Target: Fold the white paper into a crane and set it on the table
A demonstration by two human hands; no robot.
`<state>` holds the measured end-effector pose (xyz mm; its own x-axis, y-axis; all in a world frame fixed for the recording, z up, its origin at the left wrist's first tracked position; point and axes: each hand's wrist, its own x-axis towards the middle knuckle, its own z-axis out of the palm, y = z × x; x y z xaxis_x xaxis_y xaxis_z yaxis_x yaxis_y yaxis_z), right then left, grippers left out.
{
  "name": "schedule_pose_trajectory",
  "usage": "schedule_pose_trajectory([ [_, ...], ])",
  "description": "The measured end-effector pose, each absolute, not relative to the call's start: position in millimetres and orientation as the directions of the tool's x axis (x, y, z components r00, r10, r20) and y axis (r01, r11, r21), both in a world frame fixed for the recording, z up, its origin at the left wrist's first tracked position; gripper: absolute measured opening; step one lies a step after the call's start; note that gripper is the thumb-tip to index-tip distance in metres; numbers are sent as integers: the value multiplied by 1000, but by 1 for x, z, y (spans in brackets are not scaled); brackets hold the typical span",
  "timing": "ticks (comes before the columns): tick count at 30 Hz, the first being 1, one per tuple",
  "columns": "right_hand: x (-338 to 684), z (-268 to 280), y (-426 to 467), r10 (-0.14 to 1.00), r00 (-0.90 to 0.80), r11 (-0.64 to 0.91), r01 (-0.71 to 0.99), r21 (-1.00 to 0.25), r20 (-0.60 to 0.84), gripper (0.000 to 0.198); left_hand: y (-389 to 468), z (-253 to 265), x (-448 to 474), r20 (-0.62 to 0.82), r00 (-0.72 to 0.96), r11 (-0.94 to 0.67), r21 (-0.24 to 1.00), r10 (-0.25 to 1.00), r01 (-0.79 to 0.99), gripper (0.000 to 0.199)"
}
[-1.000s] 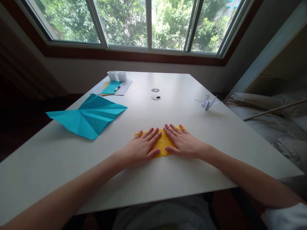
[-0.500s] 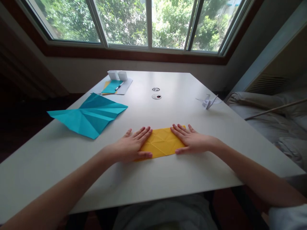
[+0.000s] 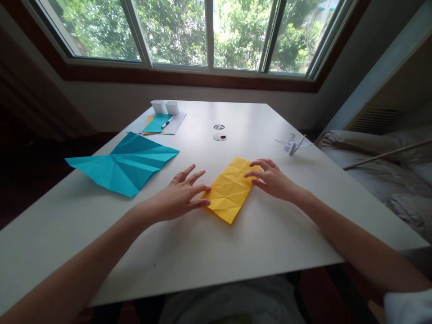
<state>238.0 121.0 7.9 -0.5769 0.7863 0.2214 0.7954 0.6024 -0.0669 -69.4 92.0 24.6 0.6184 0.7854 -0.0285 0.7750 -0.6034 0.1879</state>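
A folded sheet of yellow origami paper [image 3: 230, 191], marked with crossing creases, lies at a slant on the white table between my hands. At its left edge is my left hand [image 3: 184, 193], fingers spread, with the thumb and index fingertip at the paper. My right hand [image 3: 272, 179] is at the upper right edge, its curved fingers apart and the fingertips touching the paper. Left of my hands rests a large creased sheet of turquoise paper [image 3: 135, 162], partly raised off the tabletop.
A white paper crane [image 3: 292, 145] stands at the table's right side. Far left are two small white boxes [image 3: 165, 107], a pen [image 3: 167, 122] and stacked paper sheets [image 3: 157, 123]. Round cable holes [image 3: 220, 137] sit mid-table. The table's near edge runs in front of my lap.
The yellow paper has turned from lying crosswise to a slant, its far end now toward the upper right. My hands have lifted from lying flat on it to touching its edges.
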Motion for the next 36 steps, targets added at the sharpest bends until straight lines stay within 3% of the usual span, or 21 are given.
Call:
schedule_pose_trajectory([
  [3,231,7,119,754,-620,646,759,-80,217,29,88,29,-64,89,690,-693,167,719,701,34],
  [7,221,4,112,759,-625,648,752,-120,180,35,83,34,-53,54,751,-743,205,659,637,29],
  [12,215,4,105,746,-649,666,730,-153,151,40,87,23,-41,141,476,-495,189,868,848,39],
  [15,212,4,104,742,-654,671,722,-168,151,40,90,14,-36,139,358,-380,196,923,904,41],
  [19,210,3,102,743,-652,669,719,-188,149,40,92,11,-33,119,302,-324,416,946,849,45],
  [24,210,2,103,786,-594,616,731,-295,171,48,95,10,-34,56,340,-222,853,939,473,54],
  [26,209,3,105,844,-493,534,740,-410,211,62,95,10,-35,22,315,-130,936,949,327,56],
  [28,207,6,106,920,-354,378,691,-617,167,75,95,13,-34,-12,274,-51,974,962,222,57],
  [31,203,13,106,940,-333,53,365,-929,-77,79,93,18,-34,-37,255,8,994,966,113,56],
  [33,201,19,105,886,-436,-116,117,-986,-156,68,92,19,-34,-47,265,33,998,963,59,56],
  [36,203,24,106,888,-438,-191,-68,-979,-142,44,91,20,-35,-75,238,70,997,968,29,54],
])
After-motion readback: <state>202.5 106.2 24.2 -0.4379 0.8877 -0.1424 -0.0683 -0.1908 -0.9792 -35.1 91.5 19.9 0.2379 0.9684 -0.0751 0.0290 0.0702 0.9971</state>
